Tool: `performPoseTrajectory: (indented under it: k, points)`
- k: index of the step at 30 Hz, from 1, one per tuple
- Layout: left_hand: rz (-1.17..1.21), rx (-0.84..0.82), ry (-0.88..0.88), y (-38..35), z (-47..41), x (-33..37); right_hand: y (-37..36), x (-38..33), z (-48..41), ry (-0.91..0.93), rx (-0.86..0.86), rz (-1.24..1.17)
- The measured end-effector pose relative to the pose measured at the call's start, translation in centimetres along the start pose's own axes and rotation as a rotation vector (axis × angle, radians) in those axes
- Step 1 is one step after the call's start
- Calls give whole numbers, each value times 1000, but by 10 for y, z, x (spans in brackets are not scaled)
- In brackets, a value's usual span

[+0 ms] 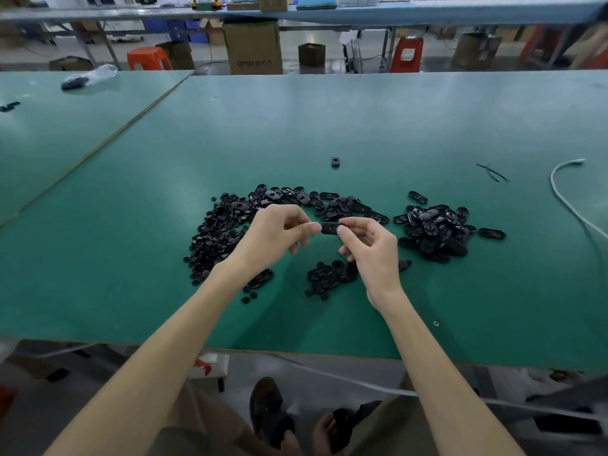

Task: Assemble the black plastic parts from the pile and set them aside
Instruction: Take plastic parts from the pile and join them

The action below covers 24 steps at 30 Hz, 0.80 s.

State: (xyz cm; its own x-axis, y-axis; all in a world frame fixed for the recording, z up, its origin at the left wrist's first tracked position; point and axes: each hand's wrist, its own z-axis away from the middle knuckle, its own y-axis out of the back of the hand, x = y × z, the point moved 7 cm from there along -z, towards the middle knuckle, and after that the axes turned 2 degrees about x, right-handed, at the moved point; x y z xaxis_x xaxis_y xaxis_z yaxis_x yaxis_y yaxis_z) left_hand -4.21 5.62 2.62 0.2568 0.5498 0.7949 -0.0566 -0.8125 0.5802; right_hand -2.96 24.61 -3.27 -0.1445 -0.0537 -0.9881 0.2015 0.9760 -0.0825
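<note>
- Lettering on the cardboard box [253, 49] on the floor beyond the tabletop [296, 126] reads roughly "QTOP". The characters after it are too blurred to read.
- Hands: two, both raised above the green tabletop. The left hand [273, 235] and the right hand [371, 248] each pinch one end of a single black oval part [330, 228] between thumb and fingertip, with the other fingers curled.
- Heaps of black plastic parts: three.
  - The left heap [214, 238] of small round pieces curves behind the hands into oval shells, and the left forearm covers part of it.
  - The right heap [434, 228] of oval shells lies near the right hand.
  - A small cluster [325, 278] lies below the right hand, partly hidden by it.
- One lone black piece [335, 161] sits apart, farther back on the tabletop.
- One white cable [566, 199] trails along the right side, with thin black strips [492, 172] lying near it.
- One clear plastic bag [90, 77] with dark contents rests on the neighbouring surface at far left.
- Two red stools stand on the floor behind: a left stool [148, 59] and a right stool [407, 54].
</note>
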Motion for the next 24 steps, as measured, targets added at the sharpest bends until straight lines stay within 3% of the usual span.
performPoseTrajectory:
  k: [10,24]
  points:
    - [194,51,41,-6,-3,-7,-2,0,0,-1,-21,7]
    - [100,57,13,-6,-3,1,-3,-2,1,-1,-45,17]
